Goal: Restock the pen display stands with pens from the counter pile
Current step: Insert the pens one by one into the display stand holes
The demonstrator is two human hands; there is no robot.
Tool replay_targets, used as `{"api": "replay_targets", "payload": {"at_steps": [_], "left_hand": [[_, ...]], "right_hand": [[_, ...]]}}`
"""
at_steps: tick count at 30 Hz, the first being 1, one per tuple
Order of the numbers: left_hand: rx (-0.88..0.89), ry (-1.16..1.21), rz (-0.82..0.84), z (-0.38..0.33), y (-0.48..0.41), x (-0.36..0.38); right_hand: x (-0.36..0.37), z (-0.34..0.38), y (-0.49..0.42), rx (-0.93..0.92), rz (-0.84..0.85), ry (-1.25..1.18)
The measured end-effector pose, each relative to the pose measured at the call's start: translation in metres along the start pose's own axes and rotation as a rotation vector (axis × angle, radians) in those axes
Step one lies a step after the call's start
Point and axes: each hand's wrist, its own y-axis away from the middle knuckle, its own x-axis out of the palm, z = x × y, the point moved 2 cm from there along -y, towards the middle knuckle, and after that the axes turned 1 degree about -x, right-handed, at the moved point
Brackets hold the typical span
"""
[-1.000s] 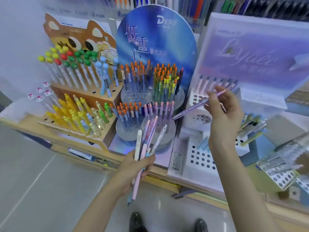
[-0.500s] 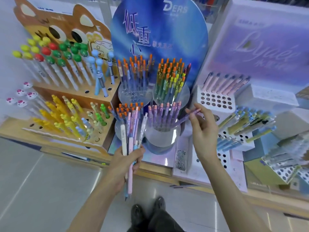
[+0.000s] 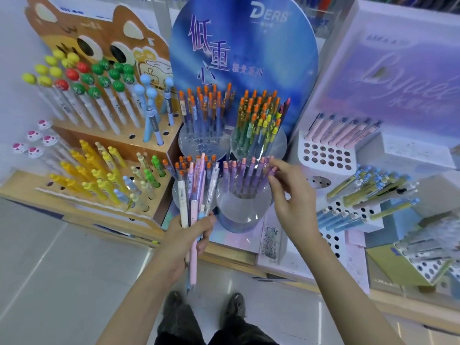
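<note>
Setting: shop tabletop [image 3: 231,255] crowded with pen display stands; grey tiled floor below.
Left hand [image 3: 185,241]: closed around a bundle of about five pastel pens [image 3: 196,202], tips down, held ready as supply.
Right hand [image 3: 290,195]: fingertips pinch a purple pen top [image 3: 270,168], likely seating it in the clear round stand [image 3: 242,202].
Stand: roughly ten purple pens.

2 hands [image 3: 293,197], 4 clear round pen cups [image 3: 242,207], 2 shoes [image 3: 234,305]

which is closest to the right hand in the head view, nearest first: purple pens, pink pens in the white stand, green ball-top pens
From the right hand:
1. purple pens, at its fingertips, centre.
2. pink pens, upper right, in the white stand.
3. green ball-top pens, far upper left.
</note>
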Motion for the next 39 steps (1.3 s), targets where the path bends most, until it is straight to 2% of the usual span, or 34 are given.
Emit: {"api": "replay_targets", "payload": {"at_steps": [4,8,14,18,19,21,23,26,28,34,39], "left_hand": [[0.013,-0.016,0.061,-0.011,-0.005,-0.002],[0.020,-0.045,0.144,-0.027,-0.006,-0.009],[-0.001,-0.082,0.297,-0.043,-0.005,-0.014],[-0.016,-0.088,0.380,-0.049,-0.006,-0.017],[-0.030,-0.098,0.405,-0.051,-0.006,-0.019],[-0.059,-0.142,0.458,-0.052,-0.009,-0.022],[-0.092,-0.190,0.516,-0.053,-0.011,-0.024],[-0.154,-0.240,0.607,-0.052,-0.012,-0.025],[-0.175,-0.253,0.643,-0.052,-0.012,-0.023],[-0.195,-0.256,0.663,-0.046,-0.013,-0.021],[-0.175,-0.281,0.603,-0.042,-0.016,-0.024]], "right_hand": [[0.004,0.001,0.006,0.104,-0.101,0.027],[0.017,0.010,0.018,0.143,-0.118,0.117],[0.033,0.012,0.003,0.367,-0.196,0.220],[0.032,0.018,0.004,0.516,-0.220,0.183],[0.030,0.022,0.005,0.527,-0.232,0.216],[0.025,0.040,0.005,0.432,-0.296,0.252],[0.026,0.062,-0.003,0.403,-0.264,0.017],[0.036,0.080,-0.024,0.634,0.058,-0.470],[0.040,0.084,-0.031,0.679,0.116,-0.526],[0.033,0.081,-0.030,0.667,-0.139,-0.631],[0.003,0.078,-0.042,0.517,-0.336,-0.548]]}}
